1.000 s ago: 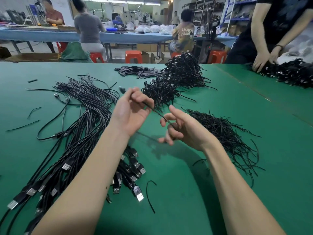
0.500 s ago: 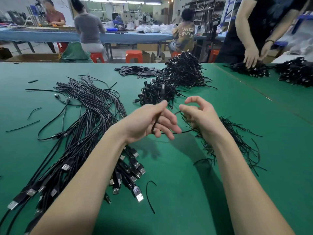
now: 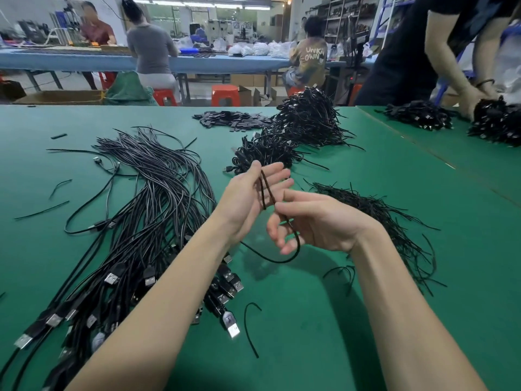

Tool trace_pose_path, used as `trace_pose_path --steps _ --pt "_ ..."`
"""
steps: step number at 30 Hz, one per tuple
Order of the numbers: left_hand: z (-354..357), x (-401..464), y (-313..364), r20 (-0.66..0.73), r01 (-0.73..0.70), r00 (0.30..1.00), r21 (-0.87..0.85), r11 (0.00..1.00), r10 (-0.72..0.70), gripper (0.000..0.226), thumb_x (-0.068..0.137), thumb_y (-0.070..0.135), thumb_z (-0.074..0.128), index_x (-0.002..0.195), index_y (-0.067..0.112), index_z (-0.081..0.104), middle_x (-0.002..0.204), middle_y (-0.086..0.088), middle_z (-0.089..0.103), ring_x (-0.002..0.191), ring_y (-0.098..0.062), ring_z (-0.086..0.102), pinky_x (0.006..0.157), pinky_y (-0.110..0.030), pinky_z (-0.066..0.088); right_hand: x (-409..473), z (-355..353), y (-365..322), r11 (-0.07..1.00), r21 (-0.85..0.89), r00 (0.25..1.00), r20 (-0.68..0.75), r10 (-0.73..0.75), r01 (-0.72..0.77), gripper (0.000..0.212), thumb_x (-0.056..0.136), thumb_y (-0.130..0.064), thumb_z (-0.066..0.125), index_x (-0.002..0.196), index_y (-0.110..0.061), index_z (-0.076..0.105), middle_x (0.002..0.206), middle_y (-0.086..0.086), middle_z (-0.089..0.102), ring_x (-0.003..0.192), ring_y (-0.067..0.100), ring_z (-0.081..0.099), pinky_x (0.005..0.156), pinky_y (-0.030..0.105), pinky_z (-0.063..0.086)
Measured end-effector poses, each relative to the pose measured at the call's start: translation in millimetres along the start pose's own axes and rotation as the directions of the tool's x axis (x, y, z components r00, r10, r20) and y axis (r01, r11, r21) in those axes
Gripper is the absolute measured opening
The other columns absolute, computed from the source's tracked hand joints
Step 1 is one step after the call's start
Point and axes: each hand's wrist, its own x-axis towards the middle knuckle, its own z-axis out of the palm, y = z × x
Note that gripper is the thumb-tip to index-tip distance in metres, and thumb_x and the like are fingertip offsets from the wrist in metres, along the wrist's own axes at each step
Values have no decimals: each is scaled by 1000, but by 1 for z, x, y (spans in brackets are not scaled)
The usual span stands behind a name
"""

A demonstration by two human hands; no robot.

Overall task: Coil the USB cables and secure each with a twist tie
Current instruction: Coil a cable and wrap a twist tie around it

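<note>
— Head view, nearest first?
— Bare green table (image 3: 310, 334) between the two forearms, room to move; one loose twist tie (image 3: 249, 328) lying there, curved. Left of it, USB plugs of the uncoiled cables (image 3: 135, 221), fanned from the near-left corner up toward the middle.

— And the hands?
— Raised above the table, close together. Left hand (image 3: 248, 198) palm up, fingers straight and spread, thumb up; black cable (image 3: 284, 258) looped over the palm, two strands running down it. Right hand (image 3: 318, 224) just beside, thumb and forefinger pinching the same cable where it leaves the left palm; other fingers loosely curled. Below the hands, cable hanging in a slack loop, tail trailing under the left wrist.

— Right side?
— Heap of twist ties (image 3: 380, 215) beyond the right wrist, strands straggling toward the near edge. Open green further right, up to a seam in the table.

— Farther out?
— Pile of coiled cables (image 3: 298, 131) past the fingertips, rising toward the far edge. Flat black pieces (image 3: 225, 119) beside it, kind not clear. Far right, another person (image 3: 423, 46) with both hands on more black bundles. Behind, seated workers (image 3: 152, 49) at a blue bench, red stools.
</note>
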Motion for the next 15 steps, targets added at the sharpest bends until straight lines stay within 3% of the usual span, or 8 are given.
trace_pose_path --steps 3,5,6,8,9,11,13,15 --pt "-8 -3 12 127 34 992 -374 927 15 56 110 33 19 134 -5 51 133 -22 62 120 -34 63 97 -38 56 1 -4 20 988 -75 991 -1 134 -133 23 96 -34 50 91 -13 42 63 8 64 80 27 68 83 32 53" --pt "-12 -7 19 215 70 976 -453 889 33 56 110 32 21 131 -6 57 133 -22 62 118 -34 64 89 -35 58 3 -5 29 974 -110 980 -41 196 -200 31 92 -44 51 90 -14 43 54 4 55 71 24 64 84 33 43" --pt "-14 -8 21 249 89 968 -452 888 29 56 110 31 23 128 -5 61 133 -21 62 117 -33 65 85 -33 59 5 -5 30 967 -138 977 -58 208 -214 33 90 -48 52 91 -16 44 53 1 50 66 22 61 77 34 41" --pt "-17 -11 23 309 129 951 -426 895 10 55 109 31 26 125 -2 65 132 -18 64 112 -30 68 78 -28 60 5 -9 26 956 -208 976 -113 189 -209 33 90 -50 56 90 -19 43 55 -4 40 55 13 51 51 21 35" --pt "-20 -13 25 347 150 938 -402 903 -2 54 108 32 27 124 0 67 131 -16 65 108 -28 70 75 -26 60 4 -12 23 958 -203 973 -156 171 -201 32 91 -48 58 87 -21 42 57 -6 37 50 9 42 41 16 26" --pt "-27 -15 29 441 186 897 -293 938 -41 51 106 33 31 123 4 69 127 -13 68 100 -25 73 71 -24 60 -2 -21 18 972 -107 951 -250 179 -211 26 97 -37 60 86 -23 41 58 -7 35 46 6 31 34 13 14" --pt "-29 -16 31 519 203 843 -62 977 -142 52 105 36 32 122 6 70 126 -15 68 97 -28 74 70 -24 61 -7 -27 12 978 -64 935 -313 169 -199 10 102 -28 56 98 -22 50 62 -5 42 47 5 38 37 14 16" --pt "-25 -15 28 503 197 811 246 949 -298 54 107 38 30 118 3 70 122 -19 69 97 -33 73 69 -26 61 -7 -30 5 972 -165 906 -415 85 -168 6 104 -23 54 99 -20 55 68 -2 49 51 7 48 47 19 29"
